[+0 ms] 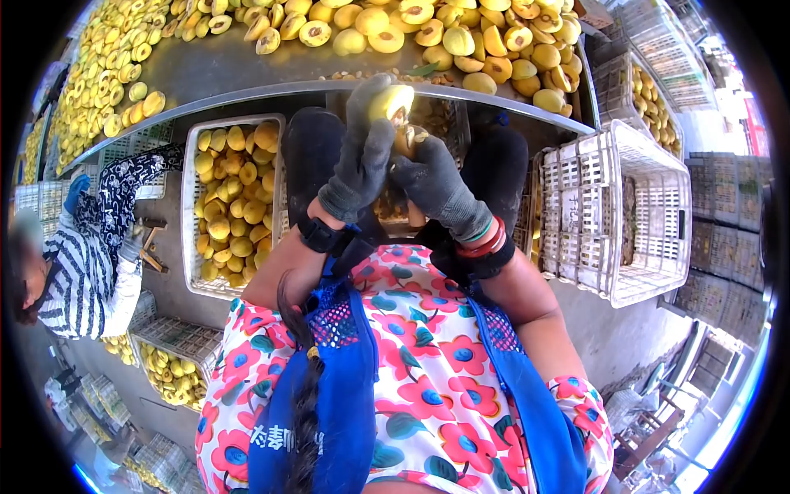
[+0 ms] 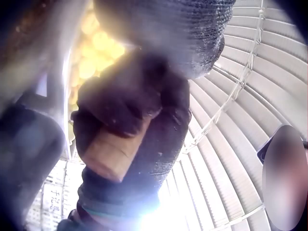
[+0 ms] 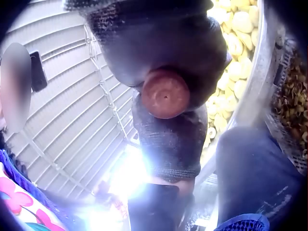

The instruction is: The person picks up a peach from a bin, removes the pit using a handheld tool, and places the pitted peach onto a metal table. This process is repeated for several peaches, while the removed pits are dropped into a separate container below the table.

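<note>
In the head view my left hand [image 1: 360, 156], in a dark grey glove, holds a yellow peach [image 1: 392, 102] with its cut side showing, above the near edge of the table. Close beside it, my gloved right hand [image 1: 444, 183] grips a tool by its wooden handle [image 1: 415, 216]. The left wrist view shows this handle [image 2: 115, 151] sticking out of the right fist. Its round reddish end [image 3: 166, 94] faces the camera in the right wrist view. The tool's working end is hidden by the hands and the fruit.
Halved peaches [image 1: 494, 41] are heaped on the metal-edged table [image 1: 247, 92]. A crate [image 1: 191, 247] full of peaches stands at left, and a white crate [image 1: 613, 210] lies tipped at right. Another person [image 1: 90, 280] sits at far left. Below the hands are cut scraps [image 3: 296, 96].
</note>
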Available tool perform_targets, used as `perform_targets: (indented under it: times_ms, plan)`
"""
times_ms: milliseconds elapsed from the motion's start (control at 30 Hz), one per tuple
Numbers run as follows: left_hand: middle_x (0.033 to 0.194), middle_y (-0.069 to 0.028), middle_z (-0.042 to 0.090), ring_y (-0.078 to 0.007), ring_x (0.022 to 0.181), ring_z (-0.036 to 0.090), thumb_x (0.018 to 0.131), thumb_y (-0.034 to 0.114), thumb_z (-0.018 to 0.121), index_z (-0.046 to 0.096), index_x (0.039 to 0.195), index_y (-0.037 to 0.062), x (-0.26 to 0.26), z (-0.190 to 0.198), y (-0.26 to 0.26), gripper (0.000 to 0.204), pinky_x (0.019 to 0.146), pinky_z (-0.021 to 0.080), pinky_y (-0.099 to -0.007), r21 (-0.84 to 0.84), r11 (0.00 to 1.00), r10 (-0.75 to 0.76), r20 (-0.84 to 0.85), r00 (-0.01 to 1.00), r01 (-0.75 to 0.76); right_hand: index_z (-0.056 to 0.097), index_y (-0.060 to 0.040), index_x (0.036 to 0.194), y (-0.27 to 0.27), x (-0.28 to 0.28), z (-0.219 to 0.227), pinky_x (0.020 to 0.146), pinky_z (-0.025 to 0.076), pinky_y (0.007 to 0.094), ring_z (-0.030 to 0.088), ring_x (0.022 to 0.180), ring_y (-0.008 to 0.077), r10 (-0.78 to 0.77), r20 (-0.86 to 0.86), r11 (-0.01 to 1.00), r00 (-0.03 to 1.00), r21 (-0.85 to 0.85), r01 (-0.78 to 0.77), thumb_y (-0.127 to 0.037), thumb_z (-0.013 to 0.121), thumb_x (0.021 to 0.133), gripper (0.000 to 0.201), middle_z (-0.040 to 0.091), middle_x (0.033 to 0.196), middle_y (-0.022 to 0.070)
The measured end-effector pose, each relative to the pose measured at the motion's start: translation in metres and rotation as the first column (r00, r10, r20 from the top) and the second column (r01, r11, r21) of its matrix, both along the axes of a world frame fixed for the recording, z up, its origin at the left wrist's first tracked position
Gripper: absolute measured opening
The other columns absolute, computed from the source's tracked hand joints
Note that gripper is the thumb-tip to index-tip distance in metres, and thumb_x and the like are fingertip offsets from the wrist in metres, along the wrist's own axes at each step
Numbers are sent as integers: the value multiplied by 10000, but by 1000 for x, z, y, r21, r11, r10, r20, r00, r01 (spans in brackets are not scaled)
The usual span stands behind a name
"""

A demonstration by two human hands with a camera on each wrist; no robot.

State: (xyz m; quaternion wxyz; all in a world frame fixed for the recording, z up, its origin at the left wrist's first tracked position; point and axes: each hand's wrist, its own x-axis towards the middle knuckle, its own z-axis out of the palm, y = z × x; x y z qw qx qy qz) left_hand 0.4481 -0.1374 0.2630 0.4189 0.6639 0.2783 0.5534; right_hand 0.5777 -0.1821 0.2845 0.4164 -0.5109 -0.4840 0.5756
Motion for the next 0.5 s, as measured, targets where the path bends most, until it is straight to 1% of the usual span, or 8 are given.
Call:
perform_targets:
  times_ms: [67, 100, 167, 267, 333, 400, 467, 500]
  plan:
    - [1383, -123, 411, -216, 1274, 405, 1006, 358, 399, 340, 1402, 18, -4, 4, 3, 526, 1074, 327, -343, -31, 996, -88, -15, 996, 88, 584, 36, 1038, 1, 6, 3, 635, 514, 333, 614, 692, 157, 51, -164, 989, 985, -130, -73, -18, 607, 830, 217, 641, 802, 46]
    - [1342, -130, 444, -217, 1240, 433, 996, 348, 415, 372, 1374, 11, -5, 7, 5, 508, 1043, 355, -340, -78, 991, -109, 34, 993, 111, 585, 36, 1036, 3, 7, 5, 626, 512, 324, 605, 689, 145, 68, -246, 975, 967, -187, -116, -13, 602, 833, 210, 633, 800, 35]
    - [1262, -143, 509, -219, 1171, 489, 977, 327, 447, 436, 1316, -3, -3, 10, 7, 474, 982, 410, -335, -173, 970, -146, 137, 980, 169, 592, 32, 1026, 1, 4, -2, 605, 498, 301, 591, 676, 117, 37, -138, 999, 990, -25, -41, -11, 582, 847, 184, 629, 790, 41]
    - [1168, -115, 578, -187, 1100, 541, 960, 310, 482, 542, 1189, -8, -4, 13, 10, 396, 916, 456, -305, -322, 943, -55, 111, 992, 88, 596, 33, 1043, -4, -3, 0, 618, 489, 278, 584, 703, 96, 30, -64, 992, 998, 126, -22, -12, 578, 855, 194, 630, 812, 45]
    - [1088, -102, 617, -174, 1028, 583, 952, 306, 499, 580, 1116, -8, -3, 7, 11, 364, 859, 486, -292, -310, 950, 15, 139, 990, 29, 588, 33, 1044, -3, -5, 9, 583, 474, 262, 571, 665, 91, 86, -168, 996, 982, 19, -84, -11, 567, 859, 191, 611, 787, 38]
    - [1027, -98, 645, -169, 965, 615, 945, 301, 508, 599, 1076, -10, -2, 7, 11, 349, 816, 509, -288, -313, 949, 24, 198, 980, 40, 569, 30, 1022, -2, 2, 18, 492, 446, 244, 544, 557, 90, 118, -398, 942, 910, -244, -229, -8, 541, 866, 162, 571, 710, 24]
    - [988, -103, 661, -172, 910, 639, 940, 296, 512, 600, 1068, -11, -1, 11, 10, 345, 788, 524, -292, -329, 937, -19, 286, 958, 116, 577, 33, 1011, -1, 4, 25, 501, 449, 249, 551, 573, 86, 149, -393, 942, 907, -223, -251, -12, 553, 864, 155, 581, 721, 24]
    - [983, -110, 665, -177, 907, 643, 940, 304, 509, 600, 1070, -13, 0, 12, 9, 355, 782, 528, -295, -340, 934, -17, 273, 962, 113, 581, 34, 1006, -2, 4, 26, 505, 451, 251, 555, 582, 84, 165, -389, 941, 906, -215, -263, -14, 559, 863, 152, 586, 727, 24]
